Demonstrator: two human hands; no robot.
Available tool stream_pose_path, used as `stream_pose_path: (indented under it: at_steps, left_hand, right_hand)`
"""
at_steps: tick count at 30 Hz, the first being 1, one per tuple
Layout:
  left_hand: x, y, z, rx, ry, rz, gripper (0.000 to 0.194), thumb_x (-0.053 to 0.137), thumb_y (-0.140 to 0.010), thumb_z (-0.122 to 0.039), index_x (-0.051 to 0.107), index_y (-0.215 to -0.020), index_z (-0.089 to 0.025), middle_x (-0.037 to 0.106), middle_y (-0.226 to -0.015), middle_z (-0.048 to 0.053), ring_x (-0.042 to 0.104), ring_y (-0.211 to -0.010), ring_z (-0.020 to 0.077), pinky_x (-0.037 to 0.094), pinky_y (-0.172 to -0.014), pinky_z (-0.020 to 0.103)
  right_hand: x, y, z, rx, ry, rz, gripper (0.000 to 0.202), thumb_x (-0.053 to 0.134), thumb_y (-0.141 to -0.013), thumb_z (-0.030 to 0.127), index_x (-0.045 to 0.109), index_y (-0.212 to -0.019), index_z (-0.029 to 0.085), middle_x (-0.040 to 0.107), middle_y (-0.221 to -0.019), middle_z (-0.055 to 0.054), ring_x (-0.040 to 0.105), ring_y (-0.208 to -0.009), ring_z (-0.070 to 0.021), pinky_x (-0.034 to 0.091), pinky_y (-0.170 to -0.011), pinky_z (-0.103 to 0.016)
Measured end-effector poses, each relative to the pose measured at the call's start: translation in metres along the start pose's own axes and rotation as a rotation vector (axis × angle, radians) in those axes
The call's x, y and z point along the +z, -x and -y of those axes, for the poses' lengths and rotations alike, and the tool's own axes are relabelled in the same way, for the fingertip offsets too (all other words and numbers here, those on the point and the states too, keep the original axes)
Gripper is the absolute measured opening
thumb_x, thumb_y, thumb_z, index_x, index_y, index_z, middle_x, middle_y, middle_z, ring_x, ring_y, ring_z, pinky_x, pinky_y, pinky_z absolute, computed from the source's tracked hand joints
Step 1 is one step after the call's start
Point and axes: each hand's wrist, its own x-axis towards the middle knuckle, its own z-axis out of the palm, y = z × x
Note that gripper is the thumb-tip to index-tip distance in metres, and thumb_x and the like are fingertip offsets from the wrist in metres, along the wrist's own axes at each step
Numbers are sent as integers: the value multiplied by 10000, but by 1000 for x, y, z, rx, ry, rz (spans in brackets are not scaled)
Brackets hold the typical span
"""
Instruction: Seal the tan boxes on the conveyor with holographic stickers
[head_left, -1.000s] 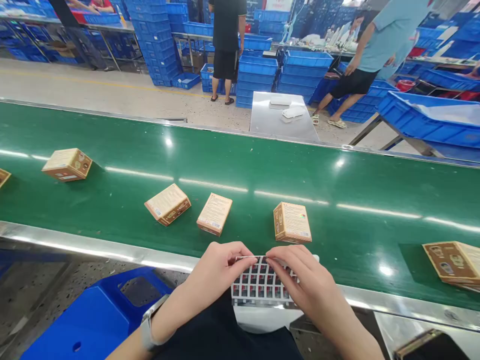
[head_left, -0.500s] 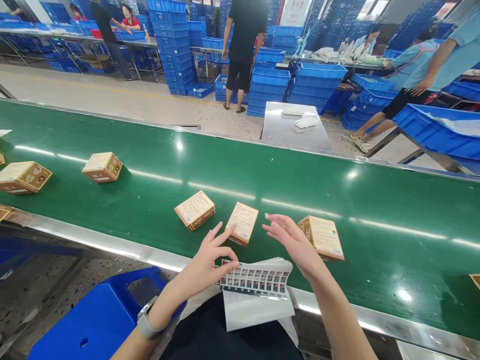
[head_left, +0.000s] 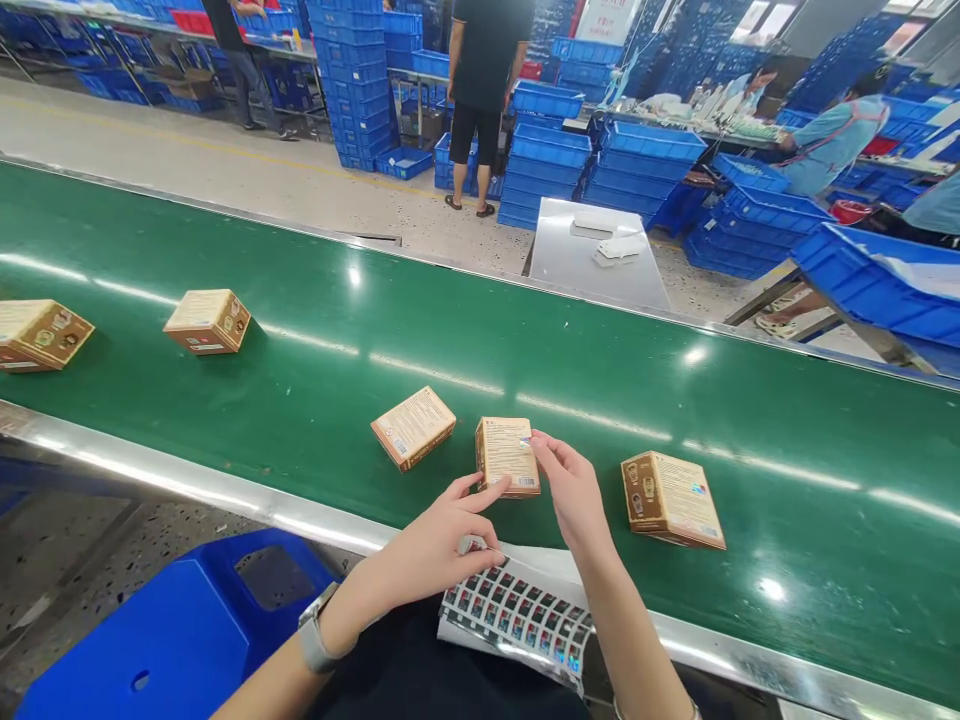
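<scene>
My left hand (head_left: pixel 454 535) pinches the edge of a sheet of small shiny stickers (head_left: pixel 517 605) between thumb and finger. Its outstretched fingers reach the lower edge of a small tan and brown box (head_left: pixel 504 455) on the green belt. My right hand (head_left: pixel 574 485) has thumb and forefinger together at that box's upper right corner, on a small shiny sticker (head_left: pixel 526 441). To the left lies a similar box (head_left: pixel 414 428). A further box (head_left: pixel 679 498), right of my right hand, bears a shiny sticker on its top.
The green conveyor belt (head_left: pixel 315 420) crosses the view, with more boxes (head_left: pixel 208 322) at the left. A blue plastic stool (head_left: pixel 172 630) stands at lower left. Beyond the belt are a metal table (head_left: pixel 592 265), stacked blue crates (head_left: pixel 544 175) and several people.
My right hand has moved down and left onto the middle box, bringing the sticker to its corner. That box has turned more upright to me. The sticker sheet has tilted, and the view has shifted.
</scene>
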Motion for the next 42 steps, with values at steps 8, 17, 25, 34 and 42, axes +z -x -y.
stream_pose_path:
  at_steps: [8,17,25,34,42]
  left_hand:
    - [15,-10,0,38,-26,27,123,659,-888,-232,743,-800,-219,308,-1610,-25,217,-1509,321,350,-1161,524]
    - [31,-19,-7,114,-45,4,113,658,-891,-240,743,-819,-221,347,-1599,-6,291,-1485,310,357,-1162,467]
    - [12,-6,-30,-242,417,-230,211,611,-902,-358,710,-922,-173,677,-665,-17,583,-592,127,451,-570,220]
    - [0,3,-42,-260,484,-282,337,575,-924,-417,546,-714,-156,400,-549,-71,316,-537,77,237,-512,208]
    - [-2,3,-32,-264,354,-320,323,525,-957,-431,569,-759,-179,577,-660,-25,504,-623,125,387,-579,232]
  right_hand:
    - [-9,5,-7,-93,169,-133,409,633,-798,571,660,-887,173,691,-1181,-140,669,-1000,-264,541,-850,-396]
    - [-29,5,10,-176,382,-252,453,609,-847,511,505,-1138,180,679,-1088,-153,674,-809,-252,538,-723,-409]
    - [-46,72,54,-552,663,401,245,564,-948,355,610,-1173,270,724,-1097,-62,698,-1010,-238,564,-871,-363]
    - [-30,83,49,-854,753,275,115,530,-984,212,623,-1037,254,726,-943,-39,688,-864,-211,548,-793,-359]
    - [-30,80,40,-658,519,159,88,543,-968,271,624,-940,249,717,-1152,-78,661,-1115,-263,508,-946,-441]
